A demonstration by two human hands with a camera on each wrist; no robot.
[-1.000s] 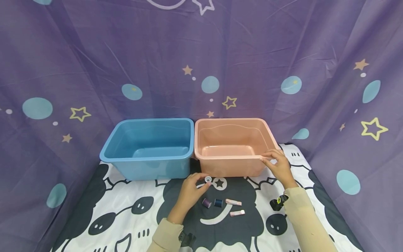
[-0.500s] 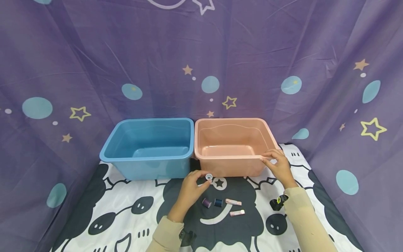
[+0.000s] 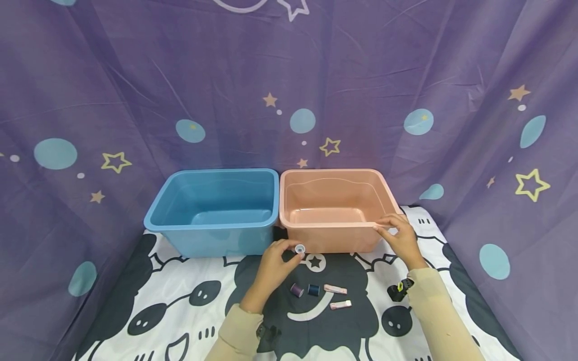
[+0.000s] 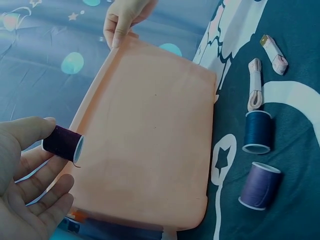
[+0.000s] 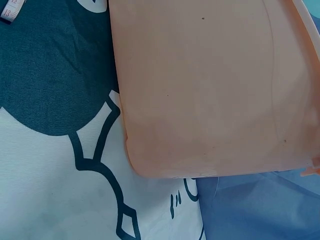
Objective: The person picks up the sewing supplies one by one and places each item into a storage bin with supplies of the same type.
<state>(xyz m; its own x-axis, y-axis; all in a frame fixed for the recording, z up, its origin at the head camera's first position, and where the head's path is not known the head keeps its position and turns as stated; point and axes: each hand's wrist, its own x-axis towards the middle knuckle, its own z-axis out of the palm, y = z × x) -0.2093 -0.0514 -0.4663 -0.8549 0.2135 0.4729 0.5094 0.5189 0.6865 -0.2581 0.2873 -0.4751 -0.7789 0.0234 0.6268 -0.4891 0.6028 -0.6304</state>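
Note:
My left hand (image 3: pixel 271 268) pinches a spool of dark thread (image 4: pixel 61 144) between thumb and fingers, in front of the pink bin (image 3: pixel 334 240). In the head view the spool's white end faces up toward the camera. At the bin's front right corner, my right hand (image 3: pixel 401 239) grips the rim with thumb and fingers. A purple thread spool (image 4: pixel 260 186) and a dark blue thread spool (image 4: pixel 258 132) lie on the cloth. Beside them are two folded tape measures, one tape measure (image 3: pixel 335 289) behind the other tape measure (image 3: pixel 340 305). The right wrist view does not show the right hand.
A blue bin (image 3: pixel 212 240) stands directly left of the pink one. Both sit on a black and white patterned cloth (image 3: pixel 180 281). A purple curtain (image 3: pixel 226 75) with stars and dots hangs behind and at both sides.
My left hand has risen slightly toward the pink bin, carrying the spool with it. The right hand has stayed on the rim, and the things on the cloth have not moved.

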